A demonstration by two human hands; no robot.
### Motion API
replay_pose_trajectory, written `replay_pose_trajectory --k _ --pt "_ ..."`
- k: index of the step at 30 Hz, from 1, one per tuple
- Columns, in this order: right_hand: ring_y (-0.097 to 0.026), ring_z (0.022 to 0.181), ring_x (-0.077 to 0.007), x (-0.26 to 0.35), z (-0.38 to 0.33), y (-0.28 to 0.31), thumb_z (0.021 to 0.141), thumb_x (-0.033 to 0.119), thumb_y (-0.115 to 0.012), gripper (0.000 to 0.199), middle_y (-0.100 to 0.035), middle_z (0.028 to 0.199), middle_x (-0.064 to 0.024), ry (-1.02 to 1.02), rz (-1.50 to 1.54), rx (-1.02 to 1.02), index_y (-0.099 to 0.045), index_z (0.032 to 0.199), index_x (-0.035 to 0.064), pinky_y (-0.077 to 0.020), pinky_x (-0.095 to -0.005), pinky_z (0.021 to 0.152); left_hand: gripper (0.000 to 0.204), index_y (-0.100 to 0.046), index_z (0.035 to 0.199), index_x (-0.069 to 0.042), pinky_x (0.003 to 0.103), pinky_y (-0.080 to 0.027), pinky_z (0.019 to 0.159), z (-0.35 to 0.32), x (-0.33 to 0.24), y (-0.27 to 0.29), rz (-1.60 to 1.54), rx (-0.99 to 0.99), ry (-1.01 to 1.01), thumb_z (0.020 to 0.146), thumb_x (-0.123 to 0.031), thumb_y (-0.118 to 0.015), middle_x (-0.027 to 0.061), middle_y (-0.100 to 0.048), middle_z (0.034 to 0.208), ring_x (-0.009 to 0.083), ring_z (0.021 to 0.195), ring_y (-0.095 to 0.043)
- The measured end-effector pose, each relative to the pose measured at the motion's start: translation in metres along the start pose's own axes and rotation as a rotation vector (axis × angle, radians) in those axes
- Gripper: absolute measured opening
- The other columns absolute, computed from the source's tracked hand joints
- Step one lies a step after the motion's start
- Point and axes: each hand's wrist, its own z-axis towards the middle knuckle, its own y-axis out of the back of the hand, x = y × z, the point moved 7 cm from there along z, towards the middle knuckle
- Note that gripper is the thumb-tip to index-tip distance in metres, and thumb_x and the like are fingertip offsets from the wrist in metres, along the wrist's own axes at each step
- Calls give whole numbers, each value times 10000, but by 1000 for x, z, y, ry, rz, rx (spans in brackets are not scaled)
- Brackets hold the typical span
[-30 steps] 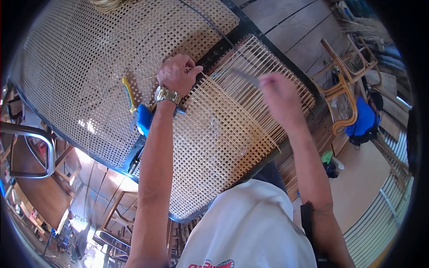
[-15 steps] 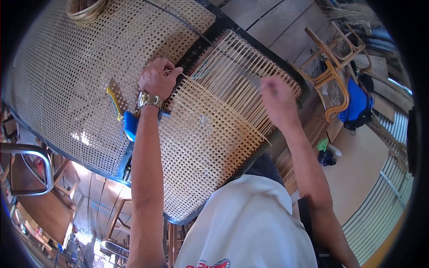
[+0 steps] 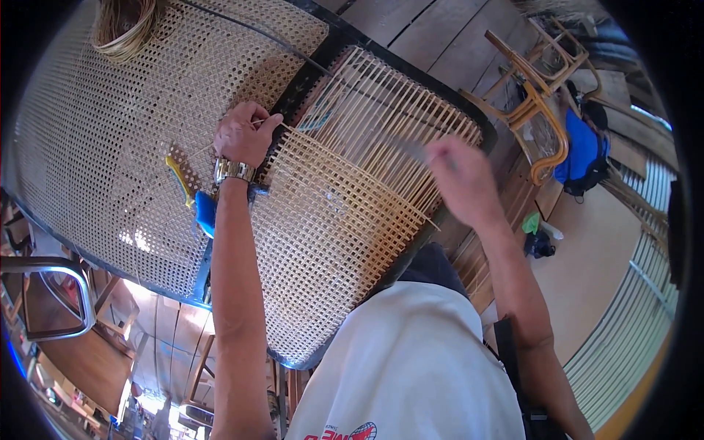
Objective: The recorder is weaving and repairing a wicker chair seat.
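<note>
A dark-framed panel of woven cane (image 3: 308, 242) lies before me, its right section partly woven. There, long loose cane strands (image 3: 396, 110) run across the opening above the close weave. My left hand (image 3: 246, 133), with a metal watch at the wrist, rests by the dark dividing bar. Its thumb and finger pinch the end of a light cane strand (image 3: 352, 167) that runs along the weave's edge. Over the loose strands, my right hand (image 3: 466, 183) is closed round a thin grey blade-like tool (image 3: 407, 147). Motion smears this tool, so its exact kind is unclear.
A yellow-and-blue hand tool (image 3: 205, 213) lies on the cane left of my left wrist. A cane coil (image 3: 121, 45) sits at the far left, and a dark cord (image 3: 253, 28) crosses the panel. Wooden chair frames (image 3: 546, 121) and a blue bag (image 3: 583, 158) stand right.
The view has shifted slightly, moving the panel leftward in the picture. My right hand has drawn a little right and nearer with the tool. My left hand keeps its pinch on the strand.
</note>
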Motion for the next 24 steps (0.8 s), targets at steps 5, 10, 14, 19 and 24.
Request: replay_pose_trajectory --k 5,10,14,19,24 --pt "-692 814 -203 -3 -8 -6 951 151 -603 191 -707 901 -151 -36 0 237 -664 1041 -6 -544 -359 741 321 -703 821 -100 373 -522 627 0 9 -1 -16 -16 -17 772 -390 -830 48 -683 774 201 696 -662" --pt "-677 793 -210 4 -17 -8 946 186 -598 199 -693 862 -122 83 -84 418 -682 1004 15 -533 -356 716 305 -705 821 -97 369 -520 625 -1 10 -1 -14 -17 -24 768 -368 -837 50 -690 783 207 701 -664" --pt "-670 792 -198 -8 -10 20 962 192 -584 204 -695 848 -118 -41 -113 74 -697 964 22 -529 -347 717 297 -705 822 -97 370 -512 622 0 6 -1 -18 -22 -12 766 -356 -839 50 -685 778 209 694 -655" --pt "-655 680 -179 -10 -21 24 972 200 -598 200 -688 778 -86 -125 48 188 -693 998 25 -517 -327 614 298 -711 827 -137 388 -526 685 -2 14 -1 -32 28 53 768 -408 -821 28 -673 755 218 739 -658" --pt "-621 701 -109 -15 -36 0 966 170 -603 179 -669 782 -57 7 -19 448 -685 1017 19 -501 -292 610 294 -716 830 -133 380 -529 675 1 18 -7 -63 13 18 760 -393 -834 30 -682 773 212 734 -663"
